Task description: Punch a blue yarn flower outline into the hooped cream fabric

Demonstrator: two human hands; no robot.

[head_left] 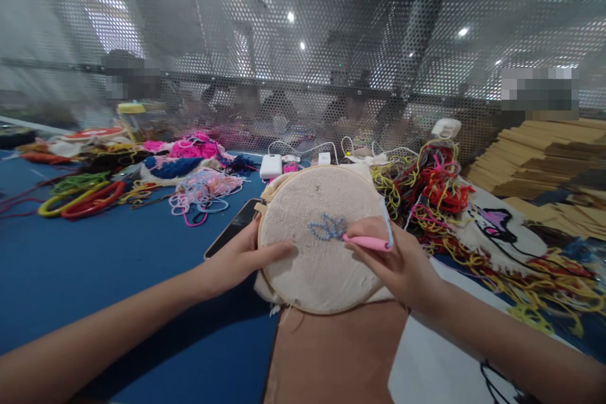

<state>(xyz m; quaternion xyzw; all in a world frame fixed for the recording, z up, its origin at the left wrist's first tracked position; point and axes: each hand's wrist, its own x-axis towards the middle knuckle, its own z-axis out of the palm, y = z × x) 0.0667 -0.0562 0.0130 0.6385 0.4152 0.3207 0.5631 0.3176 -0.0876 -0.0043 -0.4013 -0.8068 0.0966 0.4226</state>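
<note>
A round embroidery hoop (326,287) with cream cloth stretched in it is tilted up in front of me. My left hand (255,252) grips its left edge, thumb on the cloth and the other fingers hidden behind. Near the middle of the cloth is a small blue stitched outline (326,227) shaped like petals. My right hand (395,259) pinches a pink punch needle (372,242), its tip end at the right side of the blue stitches. Light blue yarn (386,211) runs from the tool's back end up past the hoop's right edge.
Yarn in pink and blue (203,189) lies at the left, with red and green skeins (95,199) beyond. Tangled yarn (445,183) and a stitched white piece (502,227) lie right. A phone (231,227), brown board (336,353) and white paper (435,353) are close. A perforated screen (303,63) stands behind.
</note>
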